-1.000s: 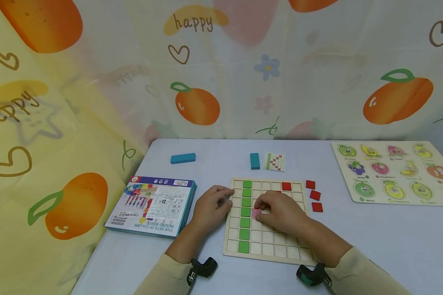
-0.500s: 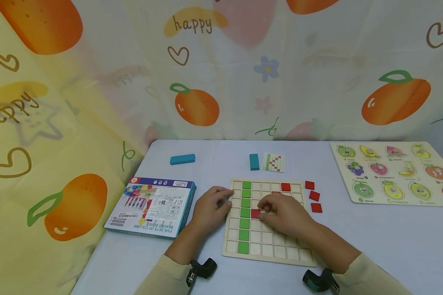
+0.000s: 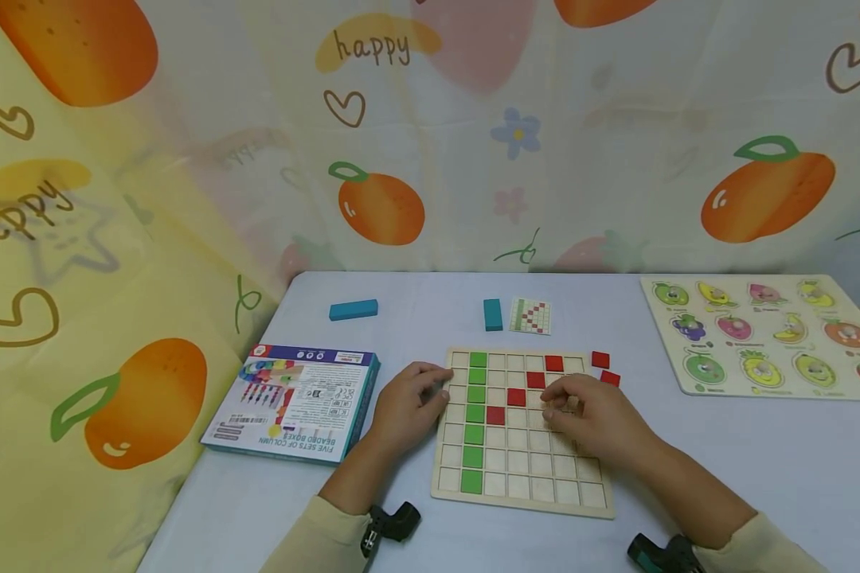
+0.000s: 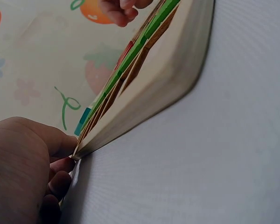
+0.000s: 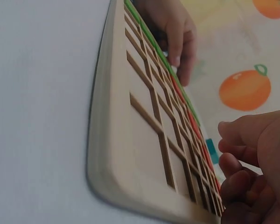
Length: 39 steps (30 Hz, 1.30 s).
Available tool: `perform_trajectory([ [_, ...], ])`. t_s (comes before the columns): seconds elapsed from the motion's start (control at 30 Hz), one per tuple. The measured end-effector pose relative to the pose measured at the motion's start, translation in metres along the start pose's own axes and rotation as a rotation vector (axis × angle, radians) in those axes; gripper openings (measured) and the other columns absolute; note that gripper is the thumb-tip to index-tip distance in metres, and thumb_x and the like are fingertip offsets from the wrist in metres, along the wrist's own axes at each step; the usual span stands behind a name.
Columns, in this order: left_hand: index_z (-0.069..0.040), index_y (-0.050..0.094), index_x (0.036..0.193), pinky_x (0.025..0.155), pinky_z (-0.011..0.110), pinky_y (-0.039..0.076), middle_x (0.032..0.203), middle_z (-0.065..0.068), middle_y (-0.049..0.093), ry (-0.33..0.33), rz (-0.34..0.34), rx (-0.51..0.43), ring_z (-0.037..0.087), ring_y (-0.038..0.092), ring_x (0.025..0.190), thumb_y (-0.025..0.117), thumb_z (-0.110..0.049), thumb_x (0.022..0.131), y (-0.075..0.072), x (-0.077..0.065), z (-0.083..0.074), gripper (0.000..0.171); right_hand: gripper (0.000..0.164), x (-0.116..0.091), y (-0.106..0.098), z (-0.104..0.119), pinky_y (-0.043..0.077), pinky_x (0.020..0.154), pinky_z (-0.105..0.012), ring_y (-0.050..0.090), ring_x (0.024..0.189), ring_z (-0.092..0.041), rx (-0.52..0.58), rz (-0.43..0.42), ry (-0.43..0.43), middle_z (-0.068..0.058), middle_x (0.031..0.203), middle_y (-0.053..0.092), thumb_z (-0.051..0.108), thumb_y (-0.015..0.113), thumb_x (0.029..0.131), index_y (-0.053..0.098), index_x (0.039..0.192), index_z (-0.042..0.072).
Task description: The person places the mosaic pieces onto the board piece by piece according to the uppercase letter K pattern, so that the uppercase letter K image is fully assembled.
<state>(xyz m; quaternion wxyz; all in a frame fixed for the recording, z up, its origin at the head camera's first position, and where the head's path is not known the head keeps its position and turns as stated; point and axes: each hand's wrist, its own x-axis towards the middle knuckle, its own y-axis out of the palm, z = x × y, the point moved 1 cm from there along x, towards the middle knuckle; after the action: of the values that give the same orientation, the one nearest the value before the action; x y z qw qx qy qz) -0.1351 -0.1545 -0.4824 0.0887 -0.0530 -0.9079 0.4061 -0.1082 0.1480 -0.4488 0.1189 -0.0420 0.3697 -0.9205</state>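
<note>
My left hand (image 3: 410, 402) rests its fingertips at the left edge of a wooden grid board (image 3: 523, 504); in the left wrist view they touch the board near a corner. My right hand (image 3: 602, 418) hovers over the board's right side, loosely curled, and no tile shows between its thumb and fingers. In the board lie a column of green square tiles (image 3: 476, 413) and a diagonal of red ones, the lowest a red tile (image 3: 495, 416) beside the green column. Two loose red tiles (image 3: 600, 360) show past the right edge; the right hand hides the spot below them.
A boxed set (image 3: 294, 403) lies left of the left hand. Behind the board are two teal blocks (image 3: 493, 315) and a small pattern card (image 3: 531, 316). At the back right lies a fruit picture board (image 3: 763, 338). A printed curtain (image 3: 466, 199) stands behind the table.
My right hand has let go of the red tile, left it beside the green column, and moved right across the board. It now covers the lowest loose red tile. My left hand has stayed put.
</note>
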Motion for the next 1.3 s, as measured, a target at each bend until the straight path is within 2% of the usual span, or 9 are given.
perform_trajectory([
  [0.17, -0.018, 0.077, 0.131, 0.087, 0.035, 0.053, 0.129, -0.004, 0.067, 0.006, 0.000, -0.003, 0.012, 0.061, 0.102, 0.073, -0.020, 0.101, 0.000, 0.000, 0.001, 0.031, 0.015, -0.006, -0.013, -0.013, 0.047, 0.070, -0.032, 0.055, 0.080, -0.016, -0.018, -0.018, -0.005, 0.006, 0.100, 0.067, 0.022, 0.079, 0.096, 0.076, 0.110, 0.018],
  [0.33, -0.018, 0.077, 0.132, 0.088, 0.035, 0.053, 0.129, -0.005, 0.067, 0.005, 0.005, -0.003, 0.012, 0.061, 0.102, 0.073, -0.021, 0.102, 0.000, 0.000, 0.000, 0.031, 0.013, -0.012, -0.025, -0.028, 0.048, 0.071, -0.030, 0.056, 0.084, -0.016, -0.045, -0.066, -0.016, 0.005, 0.100, 0.068, 0.020, 0.078, 0.096, 0.076, 0.109, 0.016],
  [0.6, -0.018, 0.077, 0.132, 0.088, 0.035, 0.054, 0.129, -0.004, 0.067, 0.007, 0.003, -0.002, 0.012, 0.062, 0.103, 0.073, -0.020, 0.102, 0.000, 0.000, 0.001, 0.030, 0.013, -0.018, -0.040, -0.048, 0.046, 0.068, -0.030, 0.054, 0.080, -0.017, -0.110, -0.133, 0.022, 0.002, 0.102, 0.071, 0.018, 0.080, 0.096, 0.076, 0.108, 0.016],
  [0.9, -0.018, 0.077, 0.132, 0.088, 0.035, 0.054, 0.129, -0.004, 0.067, 0.005, 0.005, 0.002, 0.012, 0.062, 0.103, 0.073, -0.020, 0.102, 0.000, 0.000, 0.001, 0.031, 0.017, -0.019, -0.047, -0.063, 0.046, 0.070, -0.034, 0.057, 0.087, -0.021, -0.168, -0.119, 0.067, -0.004, 0.105, 0.072, 0.017, 0.081, 0.094, 0.078, 0.111, 0.015],
  [1.3, -0.019, 0.077, 0.133, 0.089, 0.035, 0.054, 0.130, -0.004, 0.067, -0.001, 0.005, 0.000, 0.012, 0.061, 0.104, 0.073, -0.020, 0.102, 0.000, -0.001, -0.001, 0.031, 0.018, -0.021, -0.047, -0.063, 0.044, 0.068, -0.033, 0.055, 0.086, -0.020, -0.176, -0.095, 0.072, -0.007, 0.108, 0.073, 0.017, 0.081, 0.093, 0.078, 0.111, 0.013],
])
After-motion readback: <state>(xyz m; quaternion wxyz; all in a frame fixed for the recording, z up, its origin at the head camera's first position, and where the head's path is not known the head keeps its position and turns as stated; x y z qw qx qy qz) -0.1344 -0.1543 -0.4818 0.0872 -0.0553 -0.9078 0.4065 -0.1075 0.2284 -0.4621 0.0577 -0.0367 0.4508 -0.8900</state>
